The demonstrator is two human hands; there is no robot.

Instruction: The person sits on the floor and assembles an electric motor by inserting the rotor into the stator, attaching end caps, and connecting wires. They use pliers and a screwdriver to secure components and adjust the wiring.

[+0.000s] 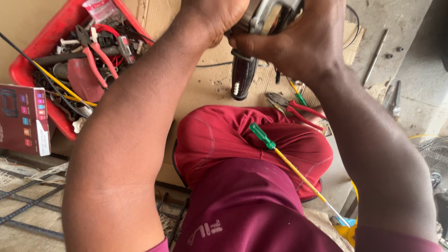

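Both hands close together at the top: the left hand [212, 18] and right hand [298, 39] grip a metal-and-black tool [247, 60], its long axis pointing down toward the lap.

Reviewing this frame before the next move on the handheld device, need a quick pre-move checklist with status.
1. Both hands on the device: ok. Left hand and right hand both clasp the black and silver device at the top of the view.
2. Device's working end visible: cannot tell, the hands cover it.
3. Screwdriver within reach: ok. Green-handled screwdriver lies on the red-clothed lap.
4. Pliers within reach: ok. Red-handled pliers lie on the cardboard beside the lap.
5. Spare tools at hand: ok. Red tray at upper left is full of tools.
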